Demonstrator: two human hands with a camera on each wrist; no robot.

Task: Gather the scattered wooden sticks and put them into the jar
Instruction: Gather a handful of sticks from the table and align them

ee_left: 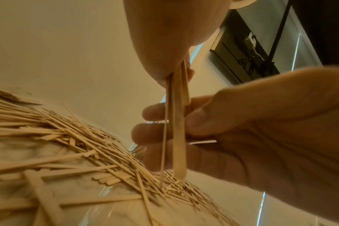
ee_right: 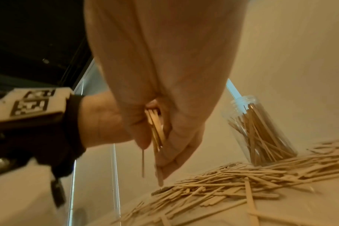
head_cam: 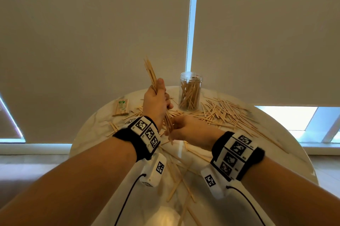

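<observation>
The left hand [head_cam: 156, 102] clenches a bundle of sticks [head_cam: 151, 73], long axis nearly upright, lower ends just above the table [head_cam: 272, 133]. The right hand [head_cam: 189, 132] seems to pinch the bundle's lower ends, though blur hides the grip. The jar [head_cam: 190, 91] stands just beyond, nearer the left hand, open mouth up, half filled.

Jar [head_cam: 190, 91] upright at table's [head_cam: 287, 144] far edge, sticks [head_cam: 228, 113] scattered right, packet [head_cam: 121, 107] left

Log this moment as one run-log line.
left hand: grips stick bundle upright | right hand: at bundle's lower end | jar: part filled | loose sticks: on table
</observation>
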